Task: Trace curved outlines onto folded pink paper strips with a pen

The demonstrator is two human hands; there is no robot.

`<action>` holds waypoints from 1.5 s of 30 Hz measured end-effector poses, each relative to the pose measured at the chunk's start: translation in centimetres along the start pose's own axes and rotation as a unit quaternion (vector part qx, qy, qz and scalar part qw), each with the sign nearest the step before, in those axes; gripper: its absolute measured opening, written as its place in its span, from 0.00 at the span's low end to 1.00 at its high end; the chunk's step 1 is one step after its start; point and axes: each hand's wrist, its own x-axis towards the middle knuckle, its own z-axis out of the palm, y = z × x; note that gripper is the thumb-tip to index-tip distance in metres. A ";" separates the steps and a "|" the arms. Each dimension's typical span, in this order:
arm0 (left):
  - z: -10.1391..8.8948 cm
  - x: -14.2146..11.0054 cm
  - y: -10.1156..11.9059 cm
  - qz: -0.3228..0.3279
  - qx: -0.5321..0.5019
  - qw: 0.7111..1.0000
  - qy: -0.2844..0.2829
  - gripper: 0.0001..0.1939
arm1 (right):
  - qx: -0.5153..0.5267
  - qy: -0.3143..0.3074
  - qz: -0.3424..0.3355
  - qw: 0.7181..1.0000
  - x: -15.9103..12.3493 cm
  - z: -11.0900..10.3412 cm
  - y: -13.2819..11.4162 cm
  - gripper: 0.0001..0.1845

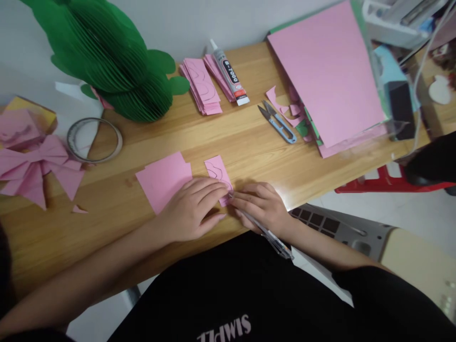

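A small pink paper strip (pixel 217 167) with curved outlines drawn on it lies on the wooden table (pixel 171 133). My left hand (pixel 194 206) rests flat over the strip's lower left side, its fingers stretched out. Gripped in my right hand (pixel 261 205) is a clear pen (pixel 272 240), its tip at the strip near my left fingertips and its back end pointing down and right. Part of the strip is covered by my fingers. Beside my left hand lie pink paper squares (pixel 162 178), partly under its edge.
Farther back are marked pink strips (pixel 203 88), a B-7000 glue tube (pixel 231 73), blue thread snips (pixel 278 122) and large pink sheets (pixel 331 76). To the left are a tape roll (pixel 119 140), a pink paper bow (pixel 39 159) and a green honeycomb paper cactus (pixel 107 61).
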 end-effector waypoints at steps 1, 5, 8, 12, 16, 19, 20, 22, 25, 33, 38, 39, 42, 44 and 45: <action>0.0 0.0 0.0 -0.001 0.000 1.000 0.000 0.17 | 0.009 0.018 0.001 1.000 -0.2 -0.1 0.0 0.15; 0.2 -0.3 -0.2 0.010 0.018 1.000 -0.014 0.16 | 0.062 0.065 0.094 0.992 -0.3 -0.6 -0.6 0.12; 0.4 -0.5 -0.2 0.020 0.036 0.999 -0.030 0.16 | 0.100 0.069 0.216 0.969 0.3 -0.8 -1.5 0.08; 0.6 -0.7 0.0 0.024 0.065 0.997 -0.045 0.17 | 0.104 0.067 0.310 0.943 1.0 -0.2 -2.3 0.07; 0.6 -0.7 0.2 0.029 0.068 0.996 -0.053 0.20 | 0.103 0.048 0.347 0.931 1.1 0.6 -2.4 0.07; 0.6 -0.7 0.2 0.032 0.073 0.996 -0.047 0.20 | 0.090 0.045 0.337 0.936 1.0 0.8 -2.5 0.05; 0.6 -0.7 0.3 0.033 0.075 0.996 -0.046 0.20 | 0.085 0.045 0.330 0.939 1.0 0.8 -2.5 0.04; 0.6 -0.7 0.3 0.034 0.077 0.995 -0.046 0.19 | 0.076 0.044 0.321 0.943 1.0 0.9 -2.5 0.04; 0.5 -0.6 0.4 0.031 0.083 0.995 -0.046 0.18 | 0.069 0.042 0.316 0.945 1.0 0.9 -2.5 0.05; 0.4 -0.4 0.6 0.030 0.095 0.994 -0.040 0.17 | 0.068 0.033 0.298 0.952 1.2 0.7 -2.4 0.05; 0.5 -0.4 0.5 0.030 0.094 0.995 -0.034 0.17 | 0.034 0.029 0.252 0.967 1.2 0.8 -2.5 0.05; 0.5 -0.5 0.5 0.030 0.093 0.995 -0.035 0.17 | 0.025 0.028 0.237 0.971 1.1 0.9 -2.5 0.05; 0.5 -0.5 0.5 0.029 0.091 0.995 -0.031 0.17 | 0.004 0.022 0.212 0.977 1.0 1.1 -2.5 0.05; 0.6 -0.5 0.5 0.027 0.091 0.995 -0.031 0.17 | -0.008 0.018 0.209 0.978 1.0 1.1 -2.5 0.05; 0.6 -0.5 0.5 0.027 0.091 0.995 -0.031 0.16 | -0.012 0.016 0.209 0.978 1.1 1.1 -2.4 0.06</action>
